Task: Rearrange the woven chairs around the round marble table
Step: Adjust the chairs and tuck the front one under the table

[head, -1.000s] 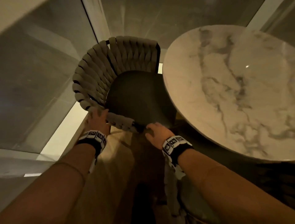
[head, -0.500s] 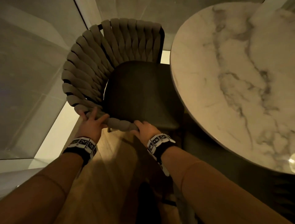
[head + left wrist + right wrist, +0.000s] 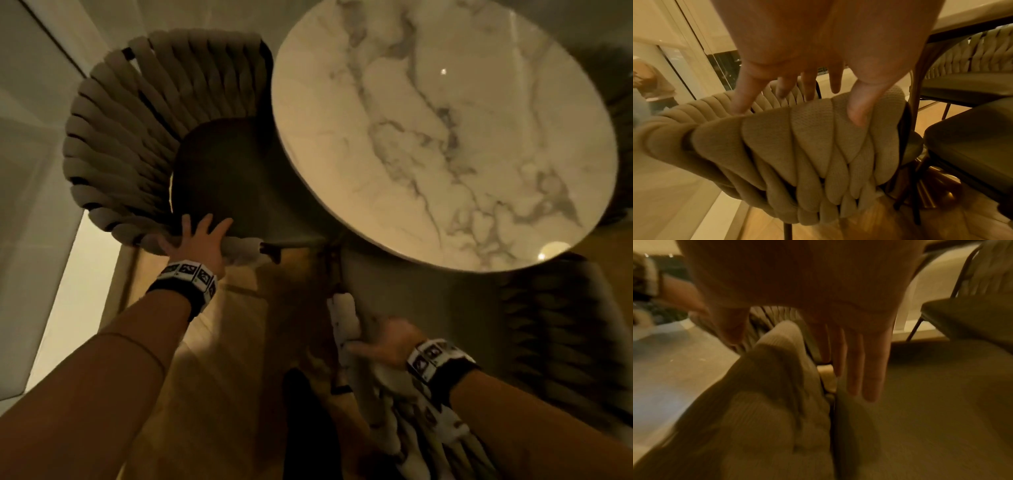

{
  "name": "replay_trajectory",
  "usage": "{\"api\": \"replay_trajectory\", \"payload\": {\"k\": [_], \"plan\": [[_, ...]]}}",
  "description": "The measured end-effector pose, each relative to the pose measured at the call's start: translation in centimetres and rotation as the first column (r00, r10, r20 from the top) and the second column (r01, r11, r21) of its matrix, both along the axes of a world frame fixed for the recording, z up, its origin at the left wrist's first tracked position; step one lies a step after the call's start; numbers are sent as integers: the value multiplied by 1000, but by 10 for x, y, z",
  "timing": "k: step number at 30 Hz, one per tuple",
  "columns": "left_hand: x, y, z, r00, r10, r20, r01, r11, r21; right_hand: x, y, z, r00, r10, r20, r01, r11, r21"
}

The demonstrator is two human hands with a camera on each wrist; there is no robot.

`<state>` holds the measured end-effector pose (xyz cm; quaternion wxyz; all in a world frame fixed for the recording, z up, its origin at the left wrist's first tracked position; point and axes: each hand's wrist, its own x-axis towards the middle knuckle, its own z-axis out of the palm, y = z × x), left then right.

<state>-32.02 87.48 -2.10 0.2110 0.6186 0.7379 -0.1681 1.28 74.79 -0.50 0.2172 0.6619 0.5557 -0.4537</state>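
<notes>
The woven chair [image 3: 137, 137] with beige braided back and dark seat stands at the upper left, its seat partly under the round marble table [image 3: 445, 137]. My left hand [image 3: 200, 236] rests on its near woven rim [image 3: 797, 129]; fingers spread straight, thumb [image 3: 859, 105] lying on the braid. My right hand [image 3: 380, 342] hovers lower right at a second woven chair [image 3: 346, 318], fingers [image 3: 865, 373] straight over its dark seat [image 3: 931, 410], beside the woven arm [image 3: 777, 378]. That view is blurred; contact cannot be told.
A third woven chair [image 3: 555, 329] stands in shadow at the right, below the table's edge. A glass wall and pale sill [image 3: 68, 274] run along the left. Wooden floor [image 3: 212, 359] lies between my arms. The table's base [image 3: 931, 191] shows behind the chair.
My right hand has left the first chair's rim and swung down and right to the second chair. The left hand stays on the rim. The view has turned right, showing more table.
</notes>
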Motion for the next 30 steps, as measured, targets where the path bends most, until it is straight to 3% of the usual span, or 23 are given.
{"api": "replay_trajectory", "payload": {"k": [2, 5, 21, 25, 30], "plan": [[19, 4, 1, 999, 32, -8, -32, 996, -86, -4, -37, -10, 1000, -21, 0, 21, 993, -115], [27, 8, -1, 998, 59, -6, -59, 991, -120, -22, -60, -20, 995, -101, 11, 102, 989, -107], [25, 13, -8, 1000, 21, 16, -20, 998, -67, -59, -13, -32, 970, -234, -70, 234, 972, -6], [20, 13, -16, 999, 9, 43, -8, 999, -34, -56, -12, -31, 975, -207, -77, 206, 978, -19], [24, 11, -16, 996, -74, 59, 74, 997, -10, -48, -6, -30, 998, -37, -51, 36, 999, -30]]}}
